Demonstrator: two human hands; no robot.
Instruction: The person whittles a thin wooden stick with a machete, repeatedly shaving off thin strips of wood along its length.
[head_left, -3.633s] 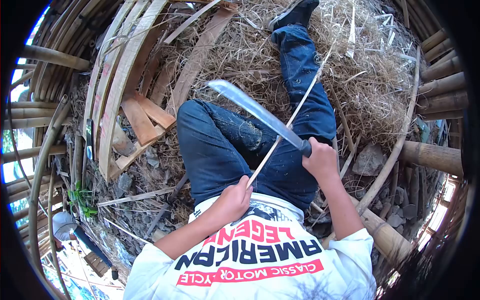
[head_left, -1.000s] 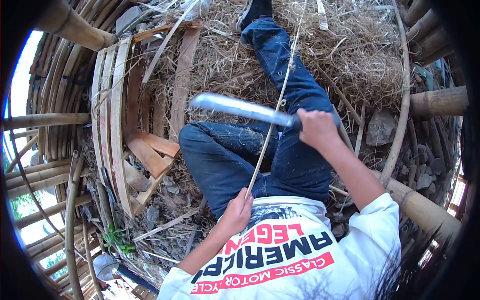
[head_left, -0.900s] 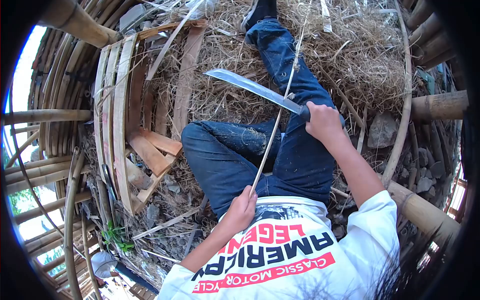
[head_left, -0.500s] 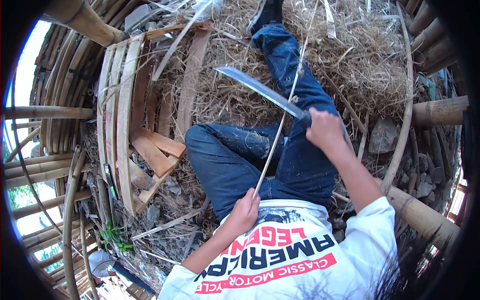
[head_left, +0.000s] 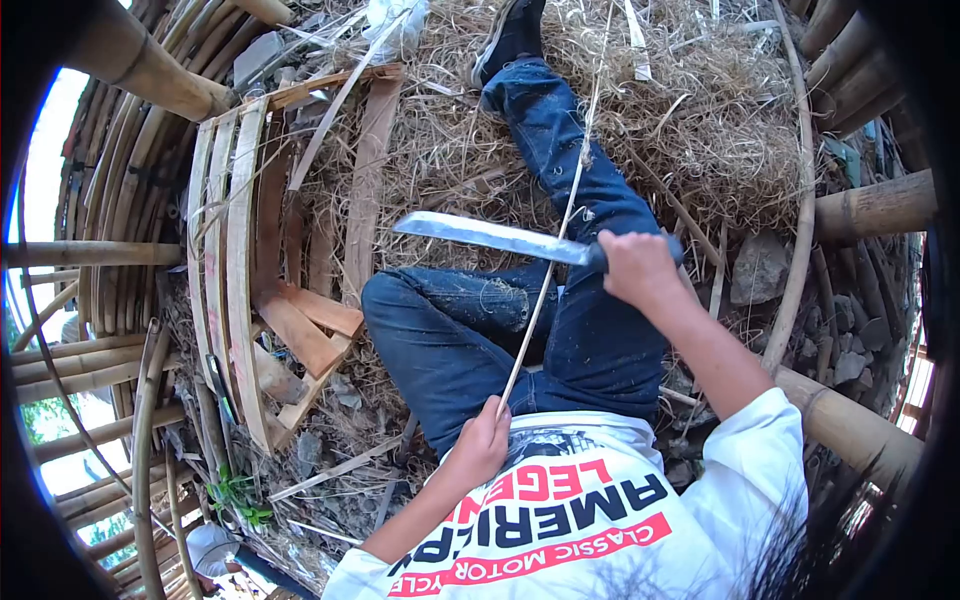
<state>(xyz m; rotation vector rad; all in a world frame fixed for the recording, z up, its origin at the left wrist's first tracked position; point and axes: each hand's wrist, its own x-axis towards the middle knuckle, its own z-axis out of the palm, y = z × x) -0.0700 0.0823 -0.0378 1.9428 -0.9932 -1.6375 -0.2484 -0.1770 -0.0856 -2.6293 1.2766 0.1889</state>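
Observation:
My right hand is closed around the dark handle of a machete. Its long blade points left and lies across a thin bamboo strip, near my thigh. At my waist, my left hand grips the near end of that strip. From there the strip runs up and away over my outstretched leg. A small curl of shaving shows on the strip just above the blade.
Fibrous shavings cover the ground around my leg. To the left stands a wooden slatted crate. Bamboo poles and a rock lie on the right. A bamboo slat wall is at far left, with another person's hat below.
My right hand has turned the machete so the blade lies flatter across the strip, its tip lower and further left. My left hand keeps its grip. The view has shifted slightly.

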